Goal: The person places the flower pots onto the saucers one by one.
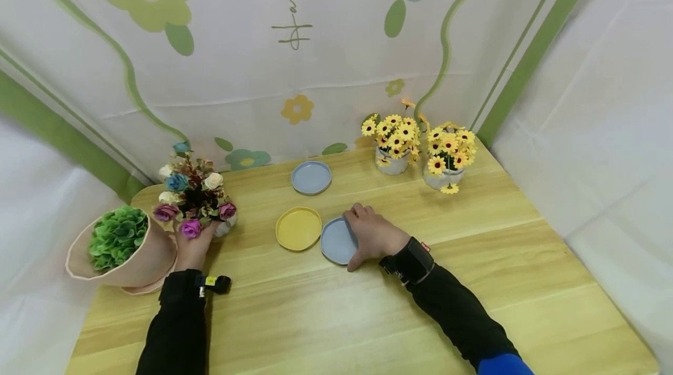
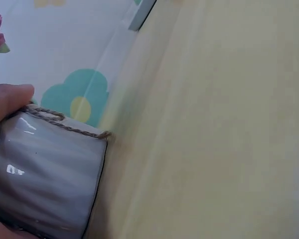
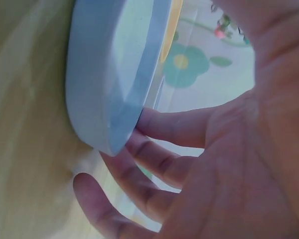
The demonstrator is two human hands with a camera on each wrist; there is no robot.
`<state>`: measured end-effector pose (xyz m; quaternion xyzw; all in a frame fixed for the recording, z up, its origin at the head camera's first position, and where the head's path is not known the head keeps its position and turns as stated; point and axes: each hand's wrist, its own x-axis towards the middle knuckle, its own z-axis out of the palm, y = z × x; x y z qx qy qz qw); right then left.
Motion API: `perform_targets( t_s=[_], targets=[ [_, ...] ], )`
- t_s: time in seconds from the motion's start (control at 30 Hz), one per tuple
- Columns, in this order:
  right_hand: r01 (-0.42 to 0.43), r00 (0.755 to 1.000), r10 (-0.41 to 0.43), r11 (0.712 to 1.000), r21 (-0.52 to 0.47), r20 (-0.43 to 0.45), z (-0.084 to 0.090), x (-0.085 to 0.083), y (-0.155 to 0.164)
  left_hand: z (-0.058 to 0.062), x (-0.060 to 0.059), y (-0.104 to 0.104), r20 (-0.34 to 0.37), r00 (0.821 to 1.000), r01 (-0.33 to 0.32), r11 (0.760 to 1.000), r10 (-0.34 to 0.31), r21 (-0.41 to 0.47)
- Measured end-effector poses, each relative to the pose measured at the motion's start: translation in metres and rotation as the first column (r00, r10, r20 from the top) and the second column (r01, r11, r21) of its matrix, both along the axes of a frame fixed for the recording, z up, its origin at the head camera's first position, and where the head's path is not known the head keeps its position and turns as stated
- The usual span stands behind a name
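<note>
At left, the flower pot [image 2: 50, 172] is gripped by the left hand [image 1: 193, 246] below the blooms [image 1: 194, 194], presumably to spare them; beside the yellow dish [image 1: 298, 229], the near blue dish [image 1: 336, 242] is held rim-wise by the right hand [image 1: 374, 236], spread wide, apparently to span it.

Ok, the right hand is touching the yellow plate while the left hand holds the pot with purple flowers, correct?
Not the yellow plate: the head view shows the right hand touching a blue plate; the left hand does hold that pot.
</note>
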<state>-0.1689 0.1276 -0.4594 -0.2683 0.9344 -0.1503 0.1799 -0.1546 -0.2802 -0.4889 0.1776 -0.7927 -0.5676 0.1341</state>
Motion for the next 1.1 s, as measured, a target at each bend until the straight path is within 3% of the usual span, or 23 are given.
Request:
perform_targets(
  t_s=[0.13, 0.27, 0.37, 0.53, 0.63, 0.77, 1.03, 1.1],
  targets=[
    [-0.028, 1.0, 0.028, 1.0, 0.001, -0.003, 0.001, 0.008, -0.007, 0.003, 0.012, 0.005, 0.095, 0.995, 0.02, 0.999, -0.018, -0.028],
    [-0.048, 0.999, 0.048, 0.999, -0.001, -0.017, 0.001, 0.015, -0.013, 0.005, 0.024, 0.01, 0.202, 0.979, 0.018, 0.999, -0.027, 0.044],
    [-0.062, 0.997, 0.062, 0.998, 0.0, -0.035, 0.001, 0.019, -0.017, 0.005, 0.032, 0.014, 0.236, 0.971, 0.023, 0.998, -0.038, 0.065],
    [-0.081, 0.994, 0.081, 0.997, 0.008, -0.074, 0.001, 0.025, -0.022, 0.006, 0.05, 0.021, 0.291, 0.956, 0.021, 1.0, -0.023, 0.011],
    [-0.08, 0.993, 0.08, 0.997, 0.01, -0.091, 0.002, 0.026, -0.024, 0.008, 0.059, 0.026, 0.313, 0.948, 0.07, 0.998, -0.066, -0.001],
    [-0.074, 0.991, 0.076, 0.997, 0.017, -0.11, 0.002, 0.029, -0.026, 0.009, 0.069, 0.033, 0.304, 0.942, 0.151, 0.989, -0.144, 0.002],
    [-0.105, 0.987, 0.106, 0.994, 0.021, -0.12, -0.001, 0.035, -0.032, 0.003, 0.086, 0.051, 0.194, 0.946, 0.252, 0.965, -0.26, 0.068],
    [-0.108, 0.986, 0.111, 0.994, 0.025, -0.128, -0.002, 0.036, -0.035, 0.003, 0.087, 0.057, 0.199, 0.935, 0.291, 0.956, -0.292, 0.035]
  ],
)
